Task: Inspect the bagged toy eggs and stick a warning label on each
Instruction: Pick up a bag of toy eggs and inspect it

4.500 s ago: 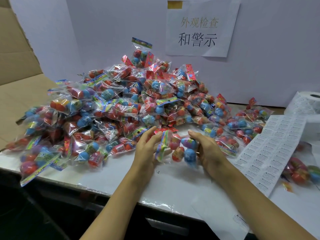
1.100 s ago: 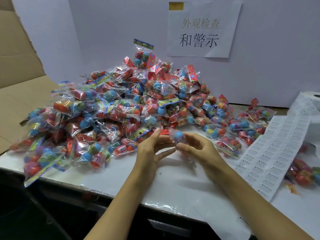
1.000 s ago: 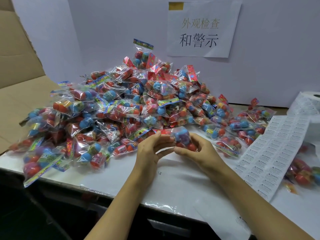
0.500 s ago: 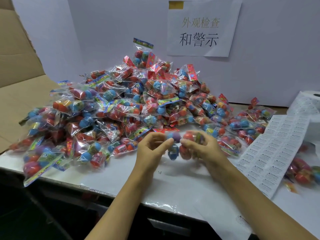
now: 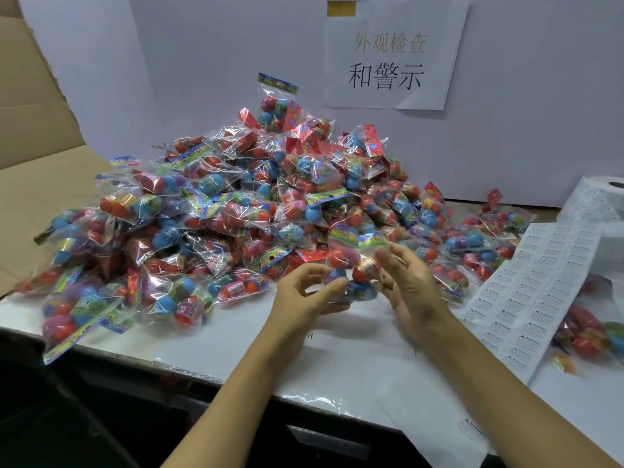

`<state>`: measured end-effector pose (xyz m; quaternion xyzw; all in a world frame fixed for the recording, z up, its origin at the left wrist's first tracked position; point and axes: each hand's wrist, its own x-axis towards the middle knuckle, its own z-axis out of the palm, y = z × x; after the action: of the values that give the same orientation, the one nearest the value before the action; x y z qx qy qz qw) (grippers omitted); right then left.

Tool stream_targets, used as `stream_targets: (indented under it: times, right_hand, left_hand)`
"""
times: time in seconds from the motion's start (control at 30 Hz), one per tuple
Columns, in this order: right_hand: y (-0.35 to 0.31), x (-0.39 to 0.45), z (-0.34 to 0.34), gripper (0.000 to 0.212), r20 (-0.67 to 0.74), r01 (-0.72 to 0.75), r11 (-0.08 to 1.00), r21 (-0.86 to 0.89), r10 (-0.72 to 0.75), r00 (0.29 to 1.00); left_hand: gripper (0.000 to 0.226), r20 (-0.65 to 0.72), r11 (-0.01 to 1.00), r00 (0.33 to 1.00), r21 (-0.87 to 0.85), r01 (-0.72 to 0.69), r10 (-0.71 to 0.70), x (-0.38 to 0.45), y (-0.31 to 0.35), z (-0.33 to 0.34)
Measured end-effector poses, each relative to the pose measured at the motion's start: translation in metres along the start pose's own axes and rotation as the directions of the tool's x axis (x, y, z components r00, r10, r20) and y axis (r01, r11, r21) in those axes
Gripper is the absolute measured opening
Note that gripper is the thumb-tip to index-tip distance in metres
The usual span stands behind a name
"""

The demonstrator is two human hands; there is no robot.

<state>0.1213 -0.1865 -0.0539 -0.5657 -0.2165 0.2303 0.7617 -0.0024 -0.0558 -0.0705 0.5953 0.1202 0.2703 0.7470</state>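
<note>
A: Head view: both hands pinch one clear plastic bag of coloured toy eggs, upright above the white counter.

B: White warning-label strip lies rightward, nearer the right hand.

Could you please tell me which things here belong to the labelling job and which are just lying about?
Job: held bag of eggs, left hand, right hand, pile of bags, label strip, label roll.
Lying about: cardboard, wall sign.

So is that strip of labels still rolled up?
Partly unrolled: the label strip lies spread flat on the table, running from the label roll.
</note>
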Motion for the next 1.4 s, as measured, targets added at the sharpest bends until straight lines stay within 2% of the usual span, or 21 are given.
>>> stream_targets:
  times: [0.13, 0.2, 0.33, 0.43, 0.6, 0.73, 0.8, 0.9, 0.97, 1.0, 1.1, 1.17, 1.27, 1.33, 1.4]
  right_hand:
    - [0.004, -0.003, 0.003, 0.074, 0.067, -0.003, 0.982, -0.189, 0.016, 0.998]
    - [0.007, -0.003, 0.005, 0.065, 0.089, 0.014, 0.987, -0.159, 0.0, 0.996]
    - [0.003, -0.001, 0.0, 0.025, 0.051, 0.025, 0.998, -0.05, -0.022, 0.998]
    - [0.002, 0.001, -0.002, 0.004, 0.037, 0.006, 0.999, -0.047, -0.005, 0.999]
    - [0.0, 0.0, -0.001, 0.009, 0.004, -0.016, 0.996, -0.09, 0.017, 1.0]
    - [0.0, 0.0, -0.002, 0.014, -0.045, -0.035, 0.991, -0.131, 0.029, 0.999]
    - [0.001, 0.0, -0.002, 0.016, -0.103, -0.023, 0.984, -0.175, 0.005, 0.995]
    - [0.003, 0.001, -0.004, 0.017, -0.199, 0.012, 0.974, -0.224, -0.058, 0.978]
    - [0.003, 0.003, -0.005, 0.019, -0.255, 0.025, 0.973, -0.23, -0.085, 0.963]
    - [0.003, 0.004, -0.006, 0.019, -0.279, 0.029, 0.974, -0.227, -0.093, 0.956]
    - [0.003, 0.004, -0.008, 0.019, -0.313, 0.037, 0.976, -0.217, -0.105, 0.944]
    - [0.003, 0.004, -0.007, 0.019, -0.313, 0.059, 0.973, -0.225, -0.129, 0.941]
    - [0.0, 0.002, -0.005, 0.018, -0.294, 0.134, 0.967, -0.218, -0.196, 0.936]
    - [-0.003, 0.001, -0.006, 0.017, -0.28, 0.184, 0.963, -0.198, -0.235, 0.931]
    - [-0.006, 0.0, -0.008, 0.014, -0.28, 0.209, 0.966, -0.152, -0.245, 0.928]
  left_hand:
    - [0.033, -0.098, 0.992, 0.995, -0.122, -0.016, 0.004, 0.002, 0.004, 0.0]
    - [0.031, -0.12, 0.984, 0.993, -0.178, -0.009, -0.013, 0.003, 0.006, -0.001]
    - [0.033, -0.144, 0.971, 0.988, -0.239, 0.018, -0.054, 0.005, 0.007, -0.003]
    - [0.026, -0.14, 0.968, 0.989, -0.248, 0.019, -0.055, 0.007, 0.005, -0.004]
    - [0.03, -0.168, 0.979, 0.984, -0.204, 0.017, -0.052, 0.008, 0.002, -0.006]
    - [0.019, -0.26, 1.0, 0.965, 0.024, 0.001, 0.006, 0.01, -0.007, -0.005]
    - [0.034, -0.283, 0.982, 0.956, 0.186, -0.021, 0.074, 0.009, -0.008, -0.006]
    - [0.062, -0.296, 0.963, 0.948, 0.268, -0.032, 0.114, 0.011, -0.011, -0.008]
    - [0.059, -0.311, 0.944, 0.935, 0.323, -0.066, 0.172, 0.01, -0.011, -0.008]
    - [0.05, -0.307, 0.913, 0.916, 0.388, -0.126, 0.257, 0.008, -0.01, -0.006]
    - [0.018, -0.188, 0.734, 0.818, 0.579, -0.354, 0.543, 0.0, -0.006, 0.0]
    - [0.018, 0.024, 0.613, 0.791, 0.617, -0.493, 0.611, -0.005, -0.007, 0.007]
    - [0.019, 0.412, 0.456, 0.759, 0.619, -0.639, 0.504, -0.016, -0.013, 0.024]
    - [0.024, 0.561, 0.38, 0.747, 0.643, -0.665, 0.357, -0.019, -0.018, 0.038]
    - [0.04, 0.636, 0.254, 0.744, 0.7, -0.668, 0.204, -0.019, -0.022, 0.052]
